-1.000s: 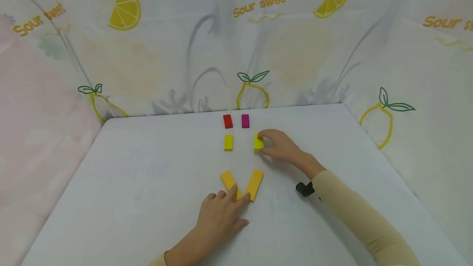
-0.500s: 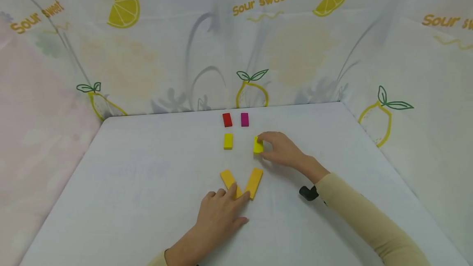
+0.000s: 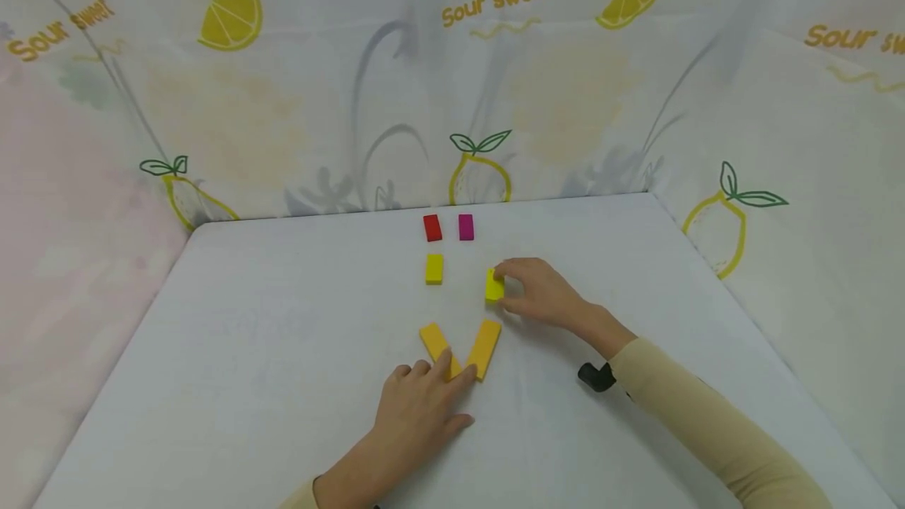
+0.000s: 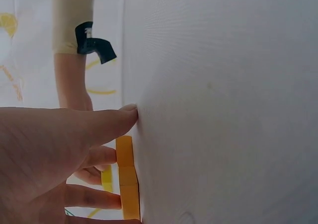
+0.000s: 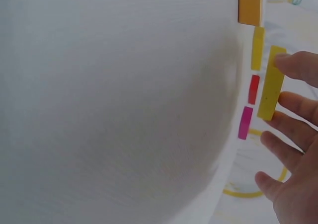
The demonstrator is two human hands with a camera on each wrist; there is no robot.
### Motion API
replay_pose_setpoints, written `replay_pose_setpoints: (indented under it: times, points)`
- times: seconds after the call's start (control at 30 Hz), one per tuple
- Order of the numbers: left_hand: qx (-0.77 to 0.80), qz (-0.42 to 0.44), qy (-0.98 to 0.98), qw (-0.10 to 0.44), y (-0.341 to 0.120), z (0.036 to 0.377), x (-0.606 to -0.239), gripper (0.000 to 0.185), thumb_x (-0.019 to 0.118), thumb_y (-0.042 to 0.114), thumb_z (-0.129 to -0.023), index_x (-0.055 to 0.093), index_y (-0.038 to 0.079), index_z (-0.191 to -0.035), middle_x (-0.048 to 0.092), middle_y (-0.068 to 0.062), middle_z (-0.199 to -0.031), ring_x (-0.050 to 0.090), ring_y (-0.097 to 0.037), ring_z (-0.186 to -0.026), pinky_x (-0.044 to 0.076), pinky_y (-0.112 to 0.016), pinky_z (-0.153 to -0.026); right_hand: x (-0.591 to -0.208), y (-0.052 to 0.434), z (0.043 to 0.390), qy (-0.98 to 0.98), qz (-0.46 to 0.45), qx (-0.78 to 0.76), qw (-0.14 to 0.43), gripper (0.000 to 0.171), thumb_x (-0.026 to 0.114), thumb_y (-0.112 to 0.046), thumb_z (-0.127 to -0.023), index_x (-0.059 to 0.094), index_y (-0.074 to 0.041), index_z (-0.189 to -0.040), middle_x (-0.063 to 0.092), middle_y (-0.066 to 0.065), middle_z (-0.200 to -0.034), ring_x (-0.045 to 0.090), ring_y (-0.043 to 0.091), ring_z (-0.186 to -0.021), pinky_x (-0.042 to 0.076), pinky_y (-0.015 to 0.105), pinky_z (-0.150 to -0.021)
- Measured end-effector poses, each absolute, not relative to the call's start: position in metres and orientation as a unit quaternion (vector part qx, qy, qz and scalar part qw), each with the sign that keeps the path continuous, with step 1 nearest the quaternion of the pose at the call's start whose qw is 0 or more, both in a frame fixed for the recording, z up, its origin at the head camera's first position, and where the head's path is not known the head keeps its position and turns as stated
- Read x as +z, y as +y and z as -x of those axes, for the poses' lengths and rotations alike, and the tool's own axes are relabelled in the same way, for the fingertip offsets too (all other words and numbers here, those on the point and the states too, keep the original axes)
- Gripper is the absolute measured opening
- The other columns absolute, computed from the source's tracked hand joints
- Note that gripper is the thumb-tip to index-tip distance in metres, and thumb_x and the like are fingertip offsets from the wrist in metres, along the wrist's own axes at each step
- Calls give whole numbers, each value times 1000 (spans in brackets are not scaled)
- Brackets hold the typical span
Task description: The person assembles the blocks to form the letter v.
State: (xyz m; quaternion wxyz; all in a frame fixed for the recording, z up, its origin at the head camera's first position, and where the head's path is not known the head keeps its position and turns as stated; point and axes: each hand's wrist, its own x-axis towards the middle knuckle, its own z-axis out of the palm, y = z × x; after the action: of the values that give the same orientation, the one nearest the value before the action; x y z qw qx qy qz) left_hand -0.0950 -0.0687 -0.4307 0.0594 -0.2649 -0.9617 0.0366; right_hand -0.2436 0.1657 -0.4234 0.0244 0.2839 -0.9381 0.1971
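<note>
My right hand pinches a small yellow-green block between thumb and fingers, low over the white table. The right wrist view shows the same block edge-on against my fingertips. My left hand lies flat, with straight fingers touching the near ends of two orange blocks that form a V. In the left wrist view those orange blocks sit just past my fingers. Farther back lie a yellow block, a red block and a magenta block.
A lemon-print cloth wall closes the table in at the back and on both sides. A black wrist strap sits on my right sleeve. Bare white tabletop spreads to the left and right of the blocks.
My right hand has drawn the yellow-green block a little toward me, closer to the right orange block. The left hand and the other blocks have stayed put.
</note>
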Motion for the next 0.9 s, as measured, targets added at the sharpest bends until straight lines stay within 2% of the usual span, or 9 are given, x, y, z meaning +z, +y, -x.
replay_pose_setpoints:
  times: [0.37, 0.57, 0.9]
  points:
    - [33, 260, -963, 57, -70, 94, -430, 61, 61, 66, -72, 48, 38, -125, 56, -2, -122, 59, -21, -83, 48, -40, -77, -427, 165, 238, -937, -293, 191, 21, 38, 67, -32, -80, 60, -18, -114, 60, -4, -123, 50, 19, -121, 36, 42, -106]
    - [33, 260, -964, 43, -69, 95, -429, 62, 59, 65, -74, 48, 38, -128, 55, -4, -126, 59, -21, -88, 48, -40, -79, -424, 165, 234, -939, -289, 188, 21, 37, 68, -32, -80, 61, -17, -113, 61, -3, -122, 51, 20, -121, 35, 43, -106]
    - [37, 264, -963, 45, -68, 96, -431, 62, 59, 66, -74, 48, 38, -128, 55, -4, -127, 60, -21, -87, 49, -39, -74, -428, 167, 233, -939, -288, 186, 20, 38, 68, -32, -80, 62, -15, -113, 63, -3, -119, 53, 20, -117, 37, 43, -105]
